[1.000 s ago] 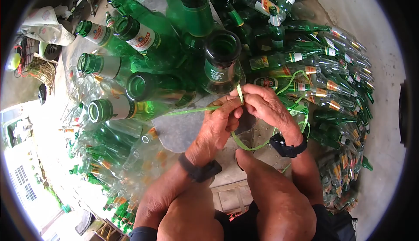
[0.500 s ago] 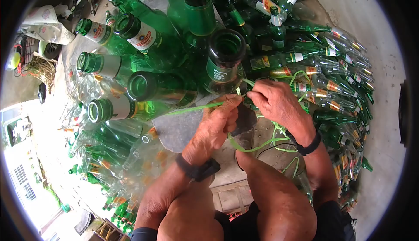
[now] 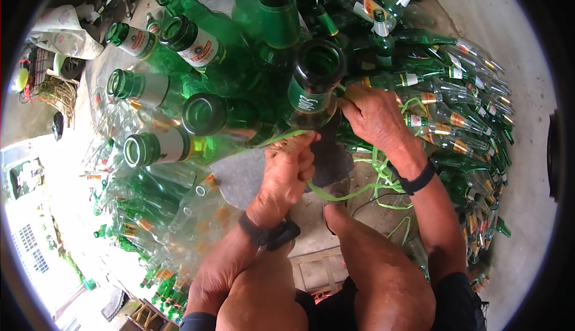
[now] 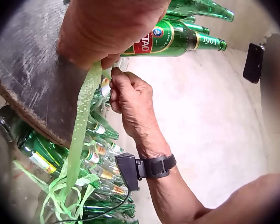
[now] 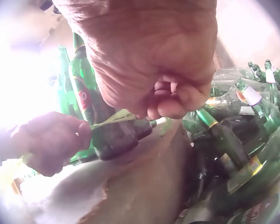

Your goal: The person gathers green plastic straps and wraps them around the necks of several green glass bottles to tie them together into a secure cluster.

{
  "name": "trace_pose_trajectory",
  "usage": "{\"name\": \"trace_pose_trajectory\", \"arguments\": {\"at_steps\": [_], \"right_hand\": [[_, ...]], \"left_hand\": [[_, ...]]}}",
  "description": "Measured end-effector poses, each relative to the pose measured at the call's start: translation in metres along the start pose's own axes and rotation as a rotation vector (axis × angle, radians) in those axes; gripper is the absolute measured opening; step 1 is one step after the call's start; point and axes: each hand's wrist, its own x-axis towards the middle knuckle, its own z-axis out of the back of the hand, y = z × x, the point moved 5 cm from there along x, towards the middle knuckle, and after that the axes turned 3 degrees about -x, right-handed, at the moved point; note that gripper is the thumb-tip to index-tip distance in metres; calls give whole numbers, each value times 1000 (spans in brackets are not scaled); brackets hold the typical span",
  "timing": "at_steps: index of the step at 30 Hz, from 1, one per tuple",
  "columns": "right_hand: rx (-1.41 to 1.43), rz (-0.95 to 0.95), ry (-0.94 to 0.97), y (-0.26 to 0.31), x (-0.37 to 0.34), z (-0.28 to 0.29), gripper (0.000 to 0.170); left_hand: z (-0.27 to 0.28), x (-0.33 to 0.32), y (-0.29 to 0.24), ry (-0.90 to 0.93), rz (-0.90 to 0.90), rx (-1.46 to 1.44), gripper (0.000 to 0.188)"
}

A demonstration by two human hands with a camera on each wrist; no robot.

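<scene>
Several green beer bottles (image 3: pixel 206 49) stand bunched on a dark slab (image 3: pixel 236 178) in the head view. Closest to the hands is a bottle marked 1903 (image 3: pixel 308 94). A flat light-green plastic strap (image 4: pixel 79 126) runs along the bunch's near side. My left hand (image 3: pixel 286 166) grips it in curled fingers by the bunch's near edge, and a slack length hangs below. Right of the 1903 bottle, my right hand (image 3: pixel 380 118) pinches the strap. In the right wrist view a short taut strap piece (image 5: pixel 114 119) spans both hands.
Tangled green strap (image 3: pixel 383 178) lies on the floor below my right hand. Many bottles (image 3: pixel 461 121) are stacked on their sides along the right wall. Clear bottles (image 3: pixel 185 214) crowd the left, and my knees (image 3: pixel 383 265) are close below the slab.
The hands were together at the strap's crossing. My right hand has since drawn away to the right and up beside the 1903 bottle; my left has moved slightly left, keeping the strap.
</scene>
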Motion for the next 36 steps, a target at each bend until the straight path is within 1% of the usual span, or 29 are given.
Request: {"name": "trace_pose_trajectory", "arguments": {"at_steps": [1,2,3,4,6,7,8,9,10,12,13,15,16,18,19,20,21,22,24,25,28,29,30,32,36], "right_hand": [[-2,2,-2,1,0,0,10],[57,-57,-34,1,-1,1,6],[119,-114,-65,1,-1,2,13],[121,-110,-68,2,-2,3,13],[62,-170,26,-4,-8,3,10],[60,-169,27,-3,-11,5,10],[-7,-161,3,-2,-13,9,8],[-73,-153,-21,0,-13,11,11],[-72,-152,-21,1,-12,13,11],[22,-84,-134,10,-7,20,22],[23,-84,-134,13,-6,17,22],[263,-128,-34,15,-6,4,30],[263,-128,-35,15,-7,-1,30],[433,-130,33,14,-8,-19,32],[435,-124,33,13,-8,-27,32],[491,-123,-13,11,-9,-32,28],[548,-120,-61,12,-7,-32,24],[555,-105,-66,13,-6,-28,24],[521,-195,54,15,-7,-23,19],[544,-241,97,12,-10,-28,10],[596,-214,87,10,-14,-33,6],[645,-168,47,14,-14,-31,11],[648,-161,49,16,-14,-28,11],[708,-284,131,14,-16,-25,11],[723,-293,108,9,-11,-26,17]], "left_hand": [[-2,0,0,3,-2,0,14],[-3,-1,-1,-11,-4,10,15],[-3,-2,-1,-26,-7,19,16],[-4,-3,-1,-28,-11,20,16],[-7,-3,0,-27,-25,35,18],[-7,-3,1,-26,-25,33,18],[-8,-2,1,-26,-29,38,19],[-7,-3,1,-28,-34,44,20],[-7,-2,1,-28,-35,43,20],[-7,-2,2,-34,-30,53,19],[-8,-2,2,-34,-30,54,19],[-9,-3,1,-44,-31,56,18],[-8,-2,1,-44,-32,56,18],[-5,0,2,-26,-36,76,17],[-5,-1,1,-29,-41,74,17],[-6,-1,1,-30,-35,71,16],[-6,-2,1,-31,-31,70,16],[-4,-1,0,-35,-48,71,16],[-3,0,4,36,-38,88,16],[-4,1,3,19,-49,86,15],[-2,3,3,48,-56,93,15],[-2,2,4,45,-64,90,15],[-2,2,3,41,-71,87,15],[-3,2,2,49,-71,96,16],[-4,3,1,32,-53,88,16]]}}
